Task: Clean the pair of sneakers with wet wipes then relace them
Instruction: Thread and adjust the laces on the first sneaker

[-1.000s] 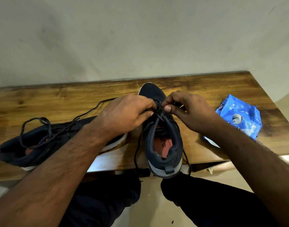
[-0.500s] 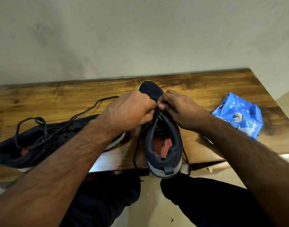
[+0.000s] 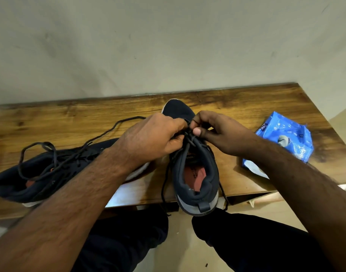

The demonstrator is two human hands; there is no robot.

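Note:
A dark navy sneaker (image 3: 195,173) stands upright in the middle of the wooden table (image 3: 70,122), heel toward me and overhanging the front edge. My left hand (image 3: 154,138) and my right hand (image 3: 221,134) meet over its tongue, and each pinches the dark lace (image 3: 188,138) near the upper eyelets. Loose lace ends hang down both sides of the heel. The second navy sneaker (image 3: 40,173) lies on its side at the left, its lace looped loosely over it and trailing across the table.
A blue wet-wipes pack (image 3: 284,138) lies at the table's right end, behind my right forearm. A pale wall runs along the table's back edge. My knees in dark trousers show below the front edge.
Both hands have stayed over the tongue, with small finger movements on the lace. The right thumb now shows more plainly beside the lace. The sneakers have not moved.

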